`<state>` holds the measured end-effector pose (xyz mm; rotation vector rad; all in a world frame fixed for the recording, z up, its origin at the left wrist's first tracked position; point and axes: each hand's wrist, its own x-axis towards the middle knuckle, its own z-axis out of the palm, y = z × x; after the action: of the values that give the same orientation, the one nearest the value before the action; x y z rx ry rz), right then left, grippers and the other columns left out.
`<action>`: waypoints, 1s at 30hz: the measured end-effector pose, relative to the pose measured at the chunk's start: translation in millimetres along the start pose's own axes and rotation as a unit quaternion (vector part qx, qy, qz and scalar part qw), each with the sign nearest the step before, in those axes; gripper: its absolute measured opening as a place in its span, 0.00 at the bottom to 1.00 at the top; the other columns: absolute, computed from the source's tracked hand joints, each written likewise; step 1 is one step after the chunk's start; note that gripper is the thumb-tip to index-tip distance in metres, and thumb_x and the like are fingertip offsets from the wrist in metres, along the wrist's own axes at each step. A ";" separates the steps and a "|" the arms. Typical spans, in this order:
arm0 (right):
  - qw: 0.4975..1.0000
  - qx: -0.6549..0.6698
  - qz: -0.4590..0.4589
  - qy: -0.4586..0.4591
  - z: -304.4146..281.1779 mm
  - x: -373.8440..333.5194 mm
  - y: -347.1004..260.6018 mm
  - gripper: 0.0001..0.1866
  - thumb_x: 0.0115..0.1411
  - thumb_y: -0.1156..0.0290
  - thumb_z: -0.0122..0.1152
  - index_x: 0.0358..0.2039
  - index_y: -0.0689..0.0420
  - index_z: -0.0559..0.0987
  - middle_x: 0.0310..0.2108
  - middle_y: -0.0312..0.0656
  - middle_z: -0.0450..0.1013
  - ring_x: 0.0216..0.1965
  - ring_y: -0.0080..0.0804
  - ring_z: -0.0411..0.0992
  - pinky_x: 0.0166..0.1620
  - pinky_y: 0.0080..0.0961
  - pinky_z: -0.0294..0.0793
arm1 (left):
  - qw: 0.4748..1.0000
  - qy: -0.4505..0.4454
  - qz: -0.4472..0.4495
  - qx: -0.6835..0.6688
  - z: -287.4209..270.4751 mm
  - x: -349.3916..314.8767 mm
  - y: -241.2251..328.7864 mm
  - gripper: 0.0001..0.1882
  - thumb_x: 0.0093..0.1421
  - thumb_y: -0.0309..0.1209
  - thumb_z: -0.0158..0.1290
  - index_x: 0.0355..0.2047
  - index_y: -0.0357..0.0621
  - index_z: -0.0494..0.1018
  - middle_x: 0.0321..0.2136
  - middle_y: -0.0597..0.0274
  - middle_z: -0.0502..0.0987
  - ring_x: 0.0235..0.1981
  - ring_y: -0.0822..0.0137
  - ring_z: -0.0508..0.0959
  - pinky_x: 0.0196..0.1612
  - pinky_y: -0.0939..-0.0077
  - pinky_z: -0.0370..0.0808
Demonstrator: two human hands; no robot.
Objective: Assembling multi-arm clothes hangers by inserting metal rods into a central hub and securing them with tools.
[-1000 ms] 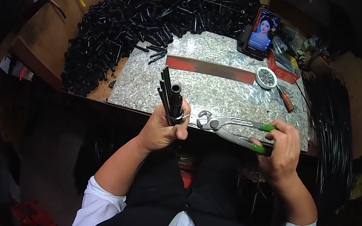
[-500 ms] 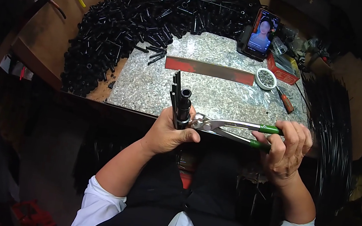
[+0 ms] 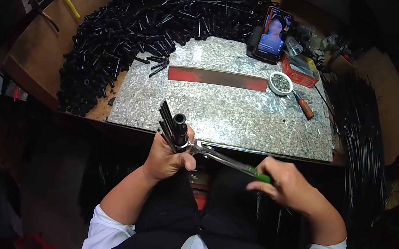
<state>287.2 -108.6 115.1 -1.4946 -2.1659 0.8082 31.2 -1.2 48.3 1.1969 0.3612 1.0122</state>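
My left hand (image 3: pixel 162 161) is wrapped round an upright black tube (image 3: pixel 180 128) with an open round end. Several thin black rods (image 3: pixel 165 119) stand beside the tube in the same grip, leaning left. A light metal ring shows low on the tube. Closed round green handles, my right hand (image 3: pixel 287 185) holds a pair of long-handled pincers (image 3: pixel 227 160). Their jaws are at the ring, next to the left thumb; whether they bite on it cannot be made out. Both handles are pressed close together.
A large heap of black tubes (image 3: pixel 115 34) lies behind and left of the speckled board (image 3: pixel 201 109). On the board are a red-brown strip (image 3: pixel 216 78), a phone (image 3: pixel 273 37), a white bowl (image 3: pixel 280 93) of small metal parts, a screwdriver (image 3: pixel 306 109) and a red box (image 3: pixel 301 79). Black strands (image 3: pixel 364 144) hang right.
The pincers' handles have come together and swung down toward me. My left hand with the tube and rods has shifted slightly left and nearer. The whole view has shifted a little.
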 end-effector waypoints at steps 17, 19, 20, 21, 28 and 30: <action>0.979 -0.141 -0.067 0.131 18.0 -8.4 -12.6 0.30 0.50 0.74 0.66 0.51 0.63 0.62 0.40 0.53 0.67 0.39 0.45 0.71 0.43 0.35 0.71 | 0.996 -0.037 0.012 0.077 -2.0 8.7 10.4 0.23 0.42 0.29 0.70 0.38 0.39 0.75 0.24 0.74 0.71 0.27 0.81 0.70 0.34 0.84 0.68; 0.987 -0.087 -0.069 0.118 16.6 -7.4 -14.8 0.20 0.55 0.74 0.59 0.47 0.65 0.66 0.37 0.55 0.68 0.38 0.48 0.71 0.43 0.35 0.70 | 0.997 -0.053 0.009 0.050 -8.8 10.0 8.8 0.23 0.42 0.28 0.70 0.39 0.39 0.75 0.23 0.74 0.70 0.26 0.82 0.69 0.34 0.85 0.67; 0.995 -0.031 -0.059 0.078 16.5 -10.3 -13.8 0.17 0.58 0.72 0.56 0.45 0.67 0.68 0.36 0.55 0.69 0.37 0.47 0.71 0.42 0.34 0.71 | 0.997 -0.078 0.000 0.022 -10.4 11.6 9.8 0.24 0.41 0.27 0.70 0.40 0.39 0.74 0.22 0.75 0.69 0.25 0.83 0.68 0.33 0.85 0.67; 0.995 -0.033 -0.060 0.073 15.8 -10.9 -13.0 0.17 0.58 0.72 0.56 0.45 0.67 0.68 0.36 0.55 0.69 0.37 0.47 0.71 0.42 0.34 0.71 | 0.994 -0.083 -0.018 0.076 -15.0 11.8 13.9 0.24 0.40 0.27 0.71 0.39 0.39 0.75 0.23 0.74 0.71 0.26 0.82 0.69 0.33 0.84 0.67; 0.792 0.476 0.276 -0.264 10.1 -11.0 -2.3 0.11 0.58 0.72 0.58 0.37 0.61 0.67 0.21 0.44 0.72 0.21 0.28 0.72 0.26 0.25 0.73 | 0.987 -0.142 -0.015 0.070 -7.8 15.4 12.7 0.22 0.39 0.28 0.72 0.36 0.39 0.78 0.27 0.72 0.76 0.30 0.81 0.73 0.34 0.83 0.69; 0.960 0.198 0.123 -0.155 8.3 -5.2 -14.3 0.20 0.49 0.72 0.68 0.38 0.59 0.67 0.20 0.39 0.69 0.22 0.24 0.70 0.28 0.24 0.71 | 0.988 -0.129 -0.033 0.073 -12.4 18.0 10.5 0.21 0.40 0.27 0.71 0.36 0.39 0.78 0.27 0.72 0.76 0.30 0.81 0.73 0.36 0.83 0.69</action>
<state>273.9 -119.3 118.1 -1.5160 -1.8769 1.5513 27.3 20.8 57.7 1.4212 0.2727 0.7722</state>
